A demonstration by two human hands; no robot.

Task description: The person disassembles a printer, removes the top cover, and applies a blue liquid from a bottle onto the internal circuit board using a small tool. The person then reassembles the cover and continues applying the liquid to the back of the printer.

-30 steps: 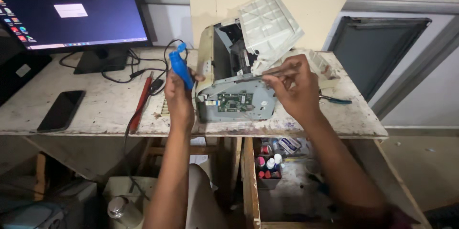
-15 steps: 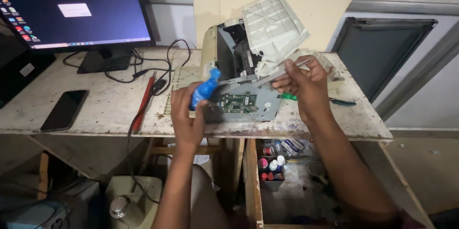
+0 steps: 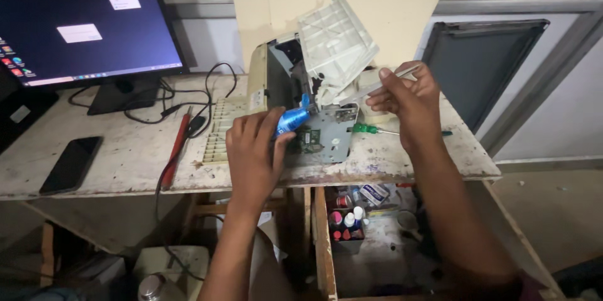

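A partly dismantled beige printer (image 3: 295, 81) stands on a worn white table (image 3: 125, 156), its lid tilted up and a green circuit board (image 3: 311, 139) exposed on the near side. My left hand (image 3: 254, 150) holds a blue-handled screwdriver (image 3: 292, 119) with its tip against the printer's metal side plate. My right hand (image 3: 405, 97) is raised to the right of the printer and pinches a thin pale strip (image 3: 383, 81) that runs back toward the machine.
A lit monitor (image 3: 81, 24) stands at the back left with tangled black cables (image 3: 163, 103). A dark phone (image 3: 70, 164) and a red tool (image 3: 176, 147) lie on the table. A green-handled screwdriver (image 3: 377, 129) rests right of the printer. Small bottles (image 3: 348, 219) sit below.
My left hand has swung the blue screwdriver from upright beside the printer to point at its side plate. My right hand has lifted off the printer with the strip.
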